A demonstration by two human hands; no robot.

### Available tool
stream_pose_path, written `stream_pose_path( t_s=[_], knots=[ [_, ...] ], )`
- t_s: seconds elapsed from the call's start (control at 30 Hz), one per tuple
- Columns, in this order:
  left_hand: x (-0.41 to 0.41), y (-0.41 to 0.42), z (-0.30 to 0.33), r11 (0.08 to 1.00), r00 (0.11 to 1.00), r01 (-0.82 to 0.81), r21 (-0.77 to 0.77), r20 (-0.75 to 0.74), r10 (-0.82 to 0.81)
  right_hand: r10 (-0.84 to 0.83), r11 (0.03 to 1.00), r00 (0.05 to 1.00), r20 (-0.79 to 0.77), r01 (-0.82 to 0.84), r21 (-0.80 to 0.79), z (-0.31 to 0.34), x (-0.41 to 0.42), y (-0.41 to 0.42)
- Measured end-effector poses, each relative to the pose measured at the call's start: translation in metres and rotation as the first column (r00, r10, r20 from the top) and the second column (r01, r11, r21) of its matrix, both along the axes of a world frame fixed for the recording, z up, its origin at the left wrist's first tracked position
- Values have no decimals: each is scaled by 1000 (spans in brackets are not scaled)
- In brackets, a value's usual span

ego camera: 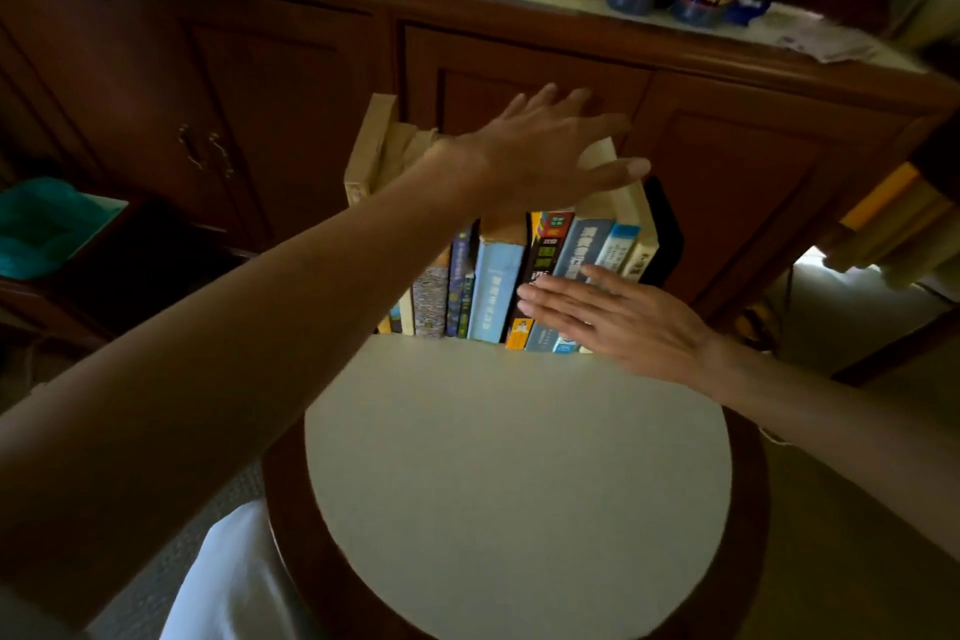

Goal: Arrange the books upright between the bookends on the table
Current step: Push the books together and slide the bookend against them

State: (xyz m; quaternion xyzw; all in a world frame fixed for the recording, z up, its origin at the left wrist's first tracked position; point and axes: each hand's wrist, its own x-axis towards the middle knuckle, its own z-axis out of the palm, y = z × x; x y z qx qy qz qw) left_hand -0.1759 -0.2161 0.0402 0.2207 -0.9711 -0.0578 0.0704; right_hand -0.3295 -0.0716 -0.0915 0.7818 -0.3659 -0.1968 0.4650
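Books (493, 291) upright | round table (519, 457), wood rim | cabinet (291, 83) behind

bare forearms, no sleeves or jewellery showing; white garment (223, 582) at lower left.

Row of books (493, 291) standing upright, spines toward me, at the far edge of the round table (519, 457). A black bookend (667, 234) touches the right end; the left bookend is not discernible.
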Motion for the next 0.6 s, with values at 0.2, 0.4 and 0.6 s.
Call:
stream_pose_path(
  t_s=[0.2, 0.4, 0.6],
  knots=[
    [-29, 1, -33, 997, 993, 17, -75, 117, -8, 33, 994, 998, 54, -27, -107, -33, -15, -30],
    [-33, -16, -46, 972, 992, 114, -208, 84, -99, 50, 984, 999, -4, -50, -168, -43, -18, -37],
    [-42, -22, -52, 993, 998, 55, -100, -33, -58, 16, 980, 1000, -18, -19, -200, -42, -18, -38]
  ],
)
